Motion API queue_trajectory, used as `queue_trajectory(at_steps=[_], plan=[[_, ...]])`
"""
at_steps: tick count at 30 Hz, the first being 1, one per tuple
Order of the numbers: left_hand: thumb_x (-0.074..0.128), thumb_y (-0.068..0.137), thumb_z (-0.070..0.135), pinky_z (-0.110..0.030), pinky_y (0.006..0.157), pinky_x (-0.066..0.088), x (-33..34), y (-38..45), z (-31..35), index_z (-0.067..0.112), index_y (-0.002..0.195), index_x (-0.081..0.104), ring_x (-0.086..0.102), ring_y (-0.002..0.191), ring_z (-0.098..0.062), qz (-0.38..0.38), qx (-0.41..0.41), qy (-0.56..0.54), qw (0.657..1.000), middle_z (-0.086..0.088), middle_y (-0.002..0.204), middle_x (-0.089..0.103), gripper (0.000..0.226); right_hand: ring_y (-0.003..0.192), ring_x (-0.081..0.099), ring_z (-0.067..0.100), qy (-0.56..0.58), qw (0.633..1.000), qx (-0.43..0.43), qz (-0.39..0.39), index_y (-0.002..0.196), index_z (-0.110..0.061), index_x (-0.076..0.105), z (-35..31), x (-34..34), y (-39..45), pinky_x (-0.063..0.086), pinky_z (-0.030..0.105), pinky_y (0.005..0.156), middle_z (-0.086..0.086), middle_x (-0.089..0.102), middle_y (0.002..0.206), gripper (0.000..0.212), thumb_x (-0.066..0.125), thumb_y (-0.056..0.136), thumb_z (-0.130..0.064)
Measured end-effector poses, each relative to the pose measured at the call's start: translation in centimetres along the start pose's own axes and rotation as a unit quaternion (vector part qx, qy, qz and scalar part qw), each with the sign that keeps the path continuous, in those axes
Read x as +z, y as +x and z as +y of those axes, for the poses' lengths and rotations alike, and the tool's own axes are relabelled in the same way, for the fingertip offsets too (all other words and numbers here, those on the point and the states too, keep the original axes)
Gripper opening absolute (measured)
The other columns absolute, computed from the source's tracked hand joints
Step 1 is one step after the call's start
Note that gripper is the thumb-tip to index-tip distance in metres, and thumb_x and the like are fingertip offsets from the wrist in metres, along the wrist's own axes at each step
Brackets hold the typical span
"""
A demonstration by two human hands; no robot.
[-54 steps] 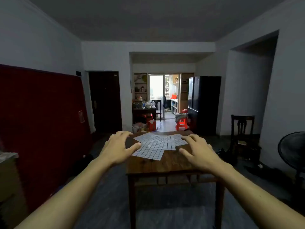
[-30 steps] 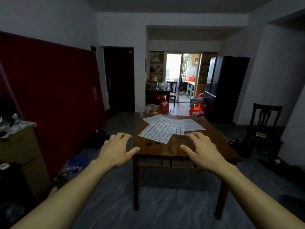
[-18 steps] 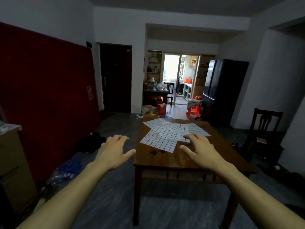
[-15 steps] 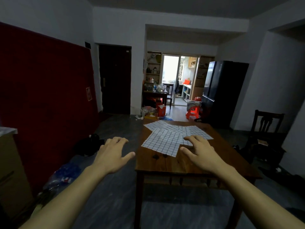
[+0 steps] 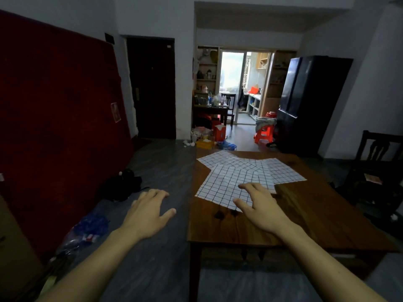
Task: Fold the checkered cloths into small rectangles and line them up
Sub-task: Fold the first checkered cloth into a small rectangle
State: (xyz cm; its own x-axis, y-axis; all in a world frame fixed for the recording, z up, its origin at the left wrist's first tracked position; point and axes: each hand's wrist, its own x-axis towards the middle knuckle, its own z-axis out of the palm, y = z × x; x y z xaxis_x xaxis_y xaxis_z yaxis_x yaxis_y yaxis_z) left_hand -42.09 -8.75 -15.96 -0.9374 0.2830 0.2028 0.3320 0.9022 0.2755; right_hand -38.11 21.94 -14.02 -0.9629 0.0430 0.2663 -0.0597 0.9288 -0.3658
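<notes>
Several white checkered cloths [image 5: 237, 173] lie flat and overlapping in a fan on the far left part of a brown wooden table [image 5: 316, 214]. My right hand [image 5: 261, 210] hovers open, palm down, over the near edge of the closest cloth; I cannot tell whether the fingers touch it. Left of the table's edge, my left hand [image 5: 148, 212] is held out over the floor with fingers spread, holding nothing.
A red panel [image 5: 54, 127] leans on the left wall. Dark bags [image 5: 122, 184] and a blue plastic bag [image 5: 87, 232] lie on the floor at left. A dark chair [image 5: 379, 155] stands right of the table and a black fridge [image 5: 309, 103] behind it.
The view has come closer to the table and turned left. My right hand now sits over the nearest cloth's edge, and my left hand is off the table's left side.
</notes>
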Motion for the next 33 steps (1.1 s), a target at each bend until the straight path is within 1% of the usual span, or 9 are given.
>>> queue_trajectory(at_steps=[4, 9, 12, 16, 19, 23, 26, 29, 33], plan=[[0.049, 0.092, 0.059, -0.037, 0.103, 0.038, -0.2, 7.1, -0.8, 0.028, 0.139, 0.044, 0.040, 0.124, -0.015, 0.007, 0.012, 0.008, 1.000, 0.004, 0.142, 0.044, 0.056, 0.130, 0.039, 0.016, 0.018, 1.000, 0.009, 0.003, 0.141, -0.027, 0.042, 2.0, 2.4, 6.6, 0.041, 0.040, 0.105, -0.003, 0.044, 0.142, 0.057, 0.045, 0.093, -0.058], [0.049, 0.092, 0.059, -0.037, 0.103, 0.040, -0.3, 14.5, -2.9, 0.030, 0.135, 0.045, 0.041, 0.124, -0.014, 0.019, 0.019, 0.003, 1.000, 0.005, 0.139, 0.046, 0.053, 0.132, 0.038, 0.017, 0.040, 0.999, 0.016, -0.008, 0.141, -0.025, 0.042, 3.1, 4.5, 14.1, 0.038, 0.044, 0.107, -0.002, 0.043, 0.143, 0.058, 0.045, 0.093, -0.057], [0.049, 0.092, 0.059, -0.037, 0.103, 0.040, 0.6, 18.0, -5.1, 0.031, 0.134, 0.046, 0.042, 0.120, -0.013, 0.012, 0.019, -0.006, 1.000, 0.006, 0.138, 0.046, 0.051, 0.132, 0.037, 0.017, 0.036, 0.999, 0.024, -0.013, 0.141, -0.025, 0.042, 3.0, 6.2, 17.9, 0.038, 0.042, 0.107, -0.002, 0.043, 0.143, 0.057, 0.045, 0.094, -0.057], [0.051, 0.093, 0.055, -0.036, 0.105, 0.038, 3.0, 22.5, -9.0, 0.028, 0.134, 0.047, 0.040, 0.123, -0.013, -0.003, 0.021, -0.033, 0.999, 0.005, 0.139, 0.045, 0.049, 0.131, 0.038, 0.017, 0.029, 0.998, 0.040, -0.026, 0.141, -0.025, 0.041, 2.8, 9.4, 22.6, 0.038, 0.038, 0.106, -0.003, 0.042, 0.143, 0.056, 0.047, 0.094, -0.055], [0.054, 0.093, 0.053, -0.037, 0.105, 0.038, 4.9, 26.0, -11.9, 0.028, 0.132, 0.048, 0.040, 0.124, -0.013, -0.002, 0.049, -0.061, 0.997, 0.007, 0.138, 0.045, 0.047, 0.131, 0.038, 0.018, 0.006, 0.998, 0.061, -0.015, 0.141, -0.025, 0.041, 2.0, 12.4, 25.7, 0.039, 0.041, 0.106, -0.002, 0.042, 0.143, 0.056, 0.046, 0.093, -0.055], [0.056, 0.092, 0.050, -0.038, 0.105, 0.038, 6.3, 30.8, -15.3, 0.028, 0.129, 0.051, 0.041, 0.121, -0.013, -0.011, 0.093, -0.102, 0.990, 0.007, 0.134, 0.047, 0.043, 0.132, 0.037, 0.018, -0.015, 0.995, 0.099, -0.013, 0.141, -0.025, 0.040, 0.2, 15.5, 28.6, 0.038, 0.040, 0.107, -0.002, 0.042, 0.144, 0.057, 0.046, 0.094, -0.056], [0.057, 0.091, 0.049, -0.031, 0.102, 0.038, 6.6, 35.3, -18.4, 0.029, 0.128, 0.051, 0.042, 0.121, -0.011, -0.014, 0.126, -0.122, 0.984, 0.011, 0.131, 0.046, 0.043, 0.134, 0.036, 0.017, -0.035, 0.990, 0.135, -0.018, 0.142, -0.027, 0.039, -1.2, 17.1, 30.9, 0.040, 0.041, 0.106, -0.002, 0.039, 0.146, 0.058, 0.045, 0.093, -0.058], [0.057, 0.092, 0.048, -0.028, 0.103, 0.035, 7.4, 39.6, -20.3, 0.029, 0.131, 0.050, 0.038, 0.123, -0.008, -0.017, 0.145, -0.145, 0.979, 0.011, 0.136, 0.044, 0.044, 0.137, 0.033, 0.019, -0.056, 0.984, 0.168, -0.008, 0.143, -0.026, 0.038, -1.8, 18.5, 32.9, 0.037, 0.041, 0.109, 0.000, 0.037, 0.149, 0.058, 0.045, 0.094, -0.056], [0.057, 0.093, 0.047, -0.030, 0.103, 0.039, 9.7, 43.5, -20.5, 0.030, 0.131, 0.049, 0.036, 0.124, -0.007, -0.068, 0.163, -0.200, 0.964, 0.012, 0.138, 0.043, 0.043, 0.137, 0.033, 0.020, -0.057, 0.979, 0.193, -0.003, 0.142, -0.025, 0.040, -1.4, 20.2, 35.0, 0.037, 0.042, 0.109, 0.000, 0.039, 0.148, 0.056, 0.048, 0.094, -0.054]])
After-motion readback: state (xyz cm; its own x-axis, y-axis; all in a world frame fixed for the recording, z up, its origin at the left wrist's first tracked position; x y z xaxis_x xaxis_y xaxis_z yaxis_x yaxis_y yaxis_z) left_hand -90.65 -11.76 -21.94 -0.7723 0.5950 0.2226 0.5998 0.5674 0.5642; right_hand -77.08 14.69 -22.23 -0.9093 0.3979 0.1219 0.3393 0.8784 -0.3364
